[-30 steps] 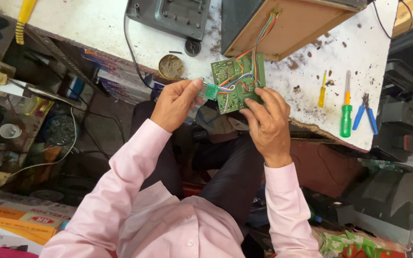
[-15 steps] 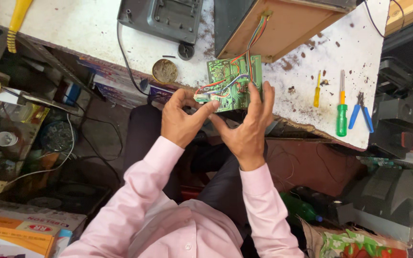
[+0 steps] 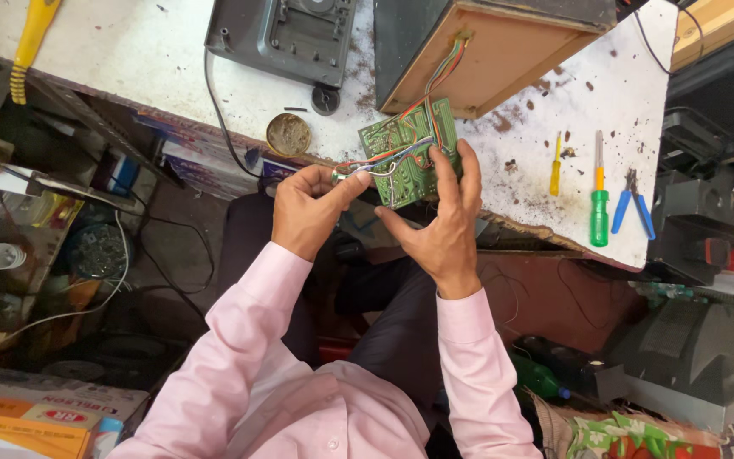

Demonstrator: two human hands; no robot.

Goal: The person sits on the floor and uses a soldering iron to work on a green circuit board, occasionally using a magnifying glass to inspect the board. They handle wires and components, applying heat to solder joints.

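Circuit board (image 3: 408,153), green and crossed by coloured wires (image 3: 435,85), is held over the near edge of the white workbench (image 3: 146,59), just below the wooden box (image 3: 503,51) that its wires run into. Right hand (image 3: 443,229) grasps its lower edge, fingers spread up its face, while the left hand (image 3: 307,208), at nine o'clock from it, pinches a small part at its left edge. Toward three o'clock lie a yellow screwdriver (image 3: 556,166), a green-handled screwdriver (image 3: 599,200) and blue-handled pliers (image 3: 632,204); a round tin (image 3: 288,133) sits at ten o'clock.
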